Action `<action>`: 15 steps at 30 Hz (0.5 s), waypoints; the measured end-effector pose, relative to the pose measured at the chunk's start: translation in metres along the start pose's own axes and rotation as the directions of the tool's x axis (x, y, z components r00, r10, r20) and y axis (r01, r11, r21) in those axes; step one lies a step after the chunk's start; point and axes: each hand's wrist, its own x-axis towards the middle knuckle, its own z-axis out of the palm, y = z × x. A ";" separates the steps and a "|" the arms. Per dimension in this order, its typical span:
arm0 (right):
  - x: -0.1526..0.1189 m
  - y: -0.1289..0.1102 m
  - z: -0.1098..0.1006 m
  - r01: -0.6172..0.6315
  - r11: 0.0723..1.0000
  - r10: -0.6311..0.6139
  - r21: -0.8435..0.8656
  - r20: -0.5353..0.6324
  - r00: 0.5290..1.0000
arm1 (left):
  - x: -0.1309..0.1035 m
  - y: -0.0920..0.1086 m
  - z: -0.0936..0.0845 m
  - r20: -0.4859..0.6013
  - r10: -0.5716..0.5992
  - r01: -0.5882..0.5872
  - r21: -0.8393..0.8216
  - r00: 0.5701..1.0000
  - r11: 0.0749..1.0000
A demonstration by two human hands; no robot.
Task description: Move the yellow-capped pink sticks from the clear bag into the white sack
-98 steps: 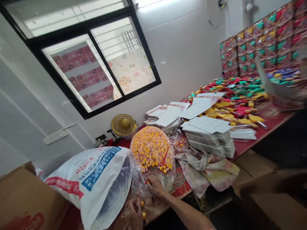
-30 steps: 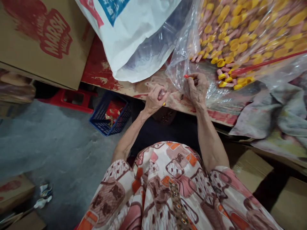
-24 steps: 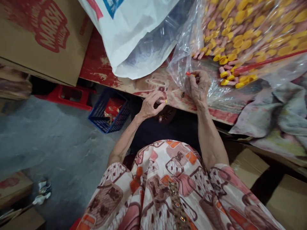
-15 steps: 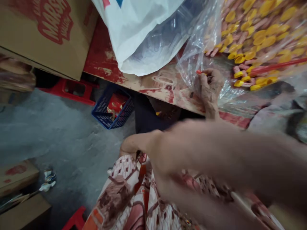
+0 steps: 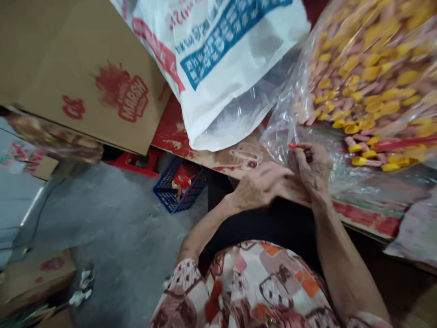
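My right hand is closed on a small red and yellow piece above the table's front edge. To its left, my left hand reaches over the edge of the worn red table, its fingers smeared by motion, so what they hold is hidden. Just behind my right hand lies a clear plastic bag. Many yellow caps with pink stems fill the clear bag at the right, some spilling toward my right hand. A white printed sack with clear plastic pieces in its mouth lies behind my left hand.
A large cardboard box stands at the upper left. Below the table's front edge are a red stool and a blue basket with red packets. More cardboard boxes lie on the floor at the lower left.
The view has shifted, so the sack and box show more fully. My left hand has come up to the table edge beside my right hand. The blurred arm across the foreground is gone.
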 end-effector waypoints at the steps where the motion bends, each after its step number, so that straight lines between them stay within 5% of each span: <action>1: 0.000 -0.001 0.002 0.012 1.000 -0.012 0.012 -0.016 1.000 | 0.007 -0.018 -0.001 -0.001 -0.047 0.047 0.033 0.999 0.998; 5: 0.000 -0.003 0.007 0.041 0.999 -0.040 0.023 -0.044 0.998 | 0.034 -0.099 -0.016 -0.007 -0.187 0.187 0.038 0.982 0.982; 7: 0.000 -0.006 0.007 0.031 1.000 -0.031 0.005 -0.034 0.999 | 0.057 -0.137 -0.028 -0.121 -0.244 0.247 0.009 0.962 0.969; 9: 0.000 -0.007 0.007 0.009 1.000 -0.009 -0.017 -0.023 1.000 | 0.089 -0.168 -0.036 -0.254 -0.358 0.375 0.021 0.899 0.927; 12: 0.000 -0.009 0.007 -0.014 0.999 0.013 -0.031 -0.016 1.000 | 0.136 -0.195 -0.033 -0.266 -0.510 0.548 0.088 0.818 0.832; 15: 0.001 -0.011 0.006 -0.003 1.000 0.003 -0.019 -0.019 1.000 | 0.161 -0.203 -0.019 -0.168 -0.597 0.617 0.108 0.784 0.780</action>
